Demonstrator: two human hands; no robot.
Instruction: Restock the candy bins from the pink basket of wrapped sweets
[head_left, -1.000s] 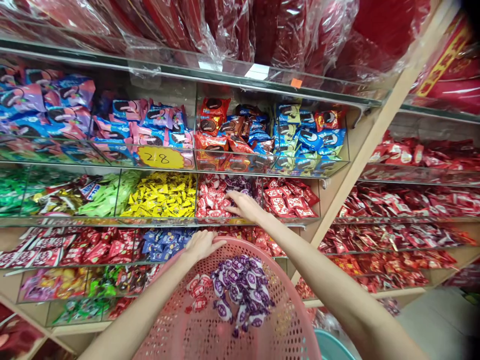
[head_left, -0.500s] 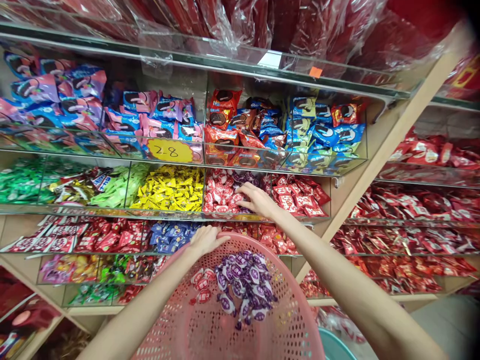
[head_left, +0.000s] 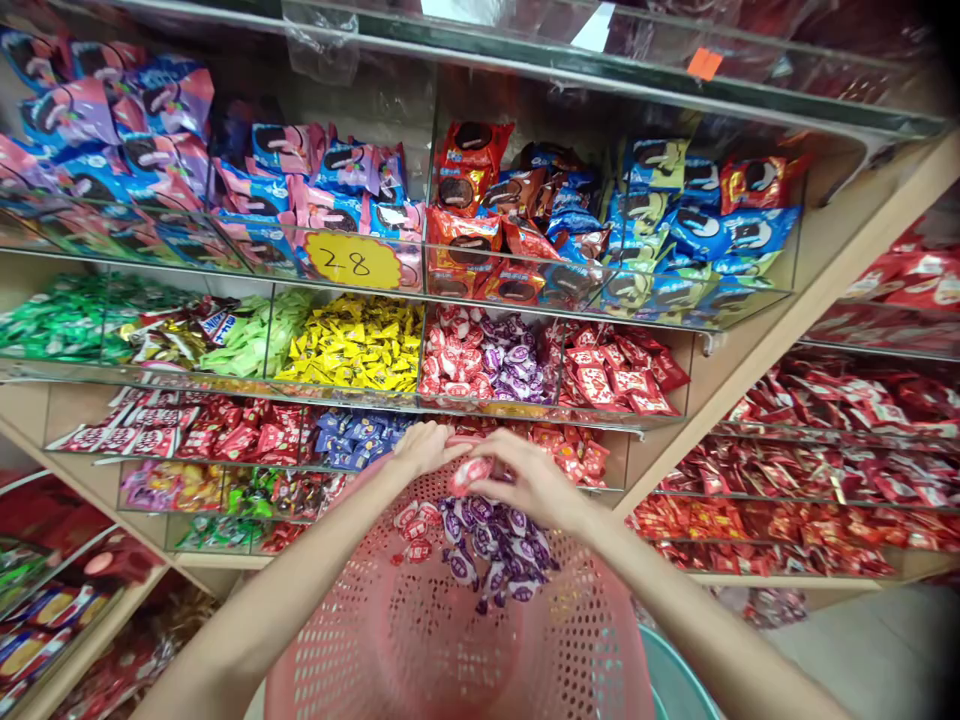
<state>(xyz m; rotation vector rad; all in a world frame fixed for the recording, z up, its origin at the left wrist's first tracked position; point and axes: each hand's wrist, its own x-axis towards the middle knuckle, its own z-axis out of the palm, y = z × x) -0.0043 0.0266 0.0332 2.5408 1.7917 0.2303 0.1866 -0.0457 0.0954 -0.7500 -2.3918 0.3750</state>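
Observation:
My left hand [head_left: 422, 447] grips the far rim of a pink perforated basket [head_left: 420, 650] held in front of the shelves. Inside it lie several purple-wrapped candies [head_left: 491, 550] and a few red-and-white ones [head_left: 415, 530]. My right hand [head_left: 529, 485] hovers over the basket's far edge with its fingers closed on a red-and-white candy [head_left: 472, 470]. Just beyond, a clear shelf bin [head_left: 487, 362] holds mixed red-and-white and purple candies.
Glass-fronted shelves hold yellow candies [head_left: 360, 345], green sweets [head_left: 67, 320], red wafer packs [head_left: 622, 375], and cookie packs [head_left: 480, 215] above. A yellow price tag reads 28 [head_left: 351, 262]. A wooden shelf post [head_left: 787, 310] slants at right. A teal basket rim [head_left: 675, 685] shows below.
My right hand left the mixed candy bin and came back over the basket with a red-and-white candy. The view tilted down slightly.

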